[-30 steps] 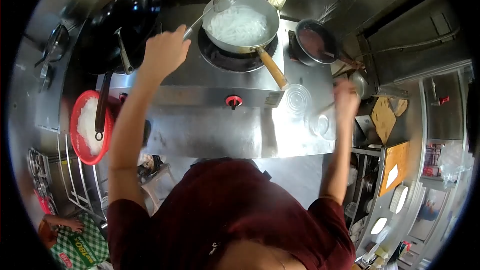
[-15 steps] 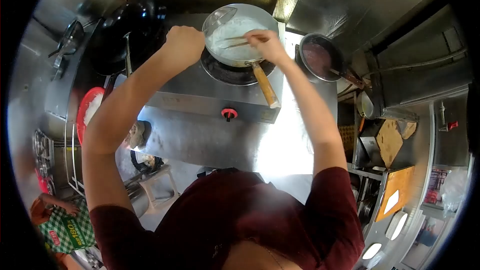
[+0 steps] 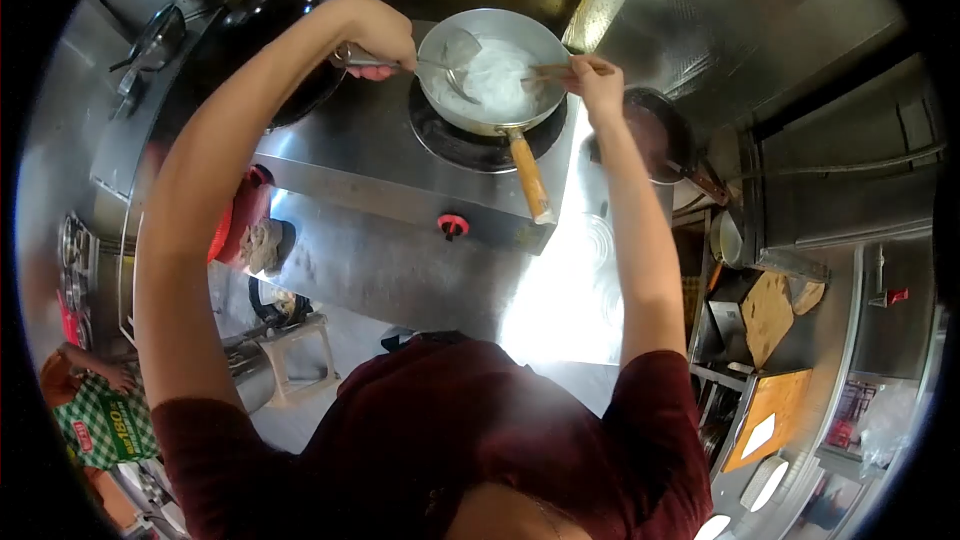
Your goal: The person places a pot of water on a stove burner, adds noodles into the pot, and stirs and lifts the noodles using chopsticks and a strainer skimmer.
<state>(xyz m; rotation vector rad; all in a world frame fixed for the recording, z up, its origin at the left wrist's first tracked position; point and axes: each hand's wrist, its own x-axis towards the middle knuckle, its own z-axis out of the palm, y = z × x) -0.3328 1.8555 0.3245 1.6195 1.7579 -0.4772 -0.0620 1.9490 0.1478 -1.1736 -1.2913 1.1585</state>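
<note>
My left hand (image 3: pixel 380 35) is closed round the handle of a metal strainer (image 3: pixel 461 48), whose bowl dips into a pan (image 3: pixel 440 30) at its left side. White noodles (image 3: pixel 497 75) lie in cloudy liquid in this pan, which stands on a burner (image 3: pixel 430 135) with its wooden handle (image 3: pixel 530 178) pointing toward me. At the pan's right rim, my right hand (image 3: pixel 597 83) grips chopsticks (image 3: pixel 550 72) whose tips reach into the noodles.
A dark pot (image 3: pixel 655 130) of reddish liquid stands to the right, partly behind my right forearm. A black wok (image 3: pixel 270 15) is at the back left. Another person's hand (image 3: pixel 118 376) shows at the lower left by a green checked cloth (image 3: pixel 110 430).
My right hand came from the right side over to the pan, now with chopsticks visible. The strainer went from above the pan down into it. The view has shifted slightly.
</note>
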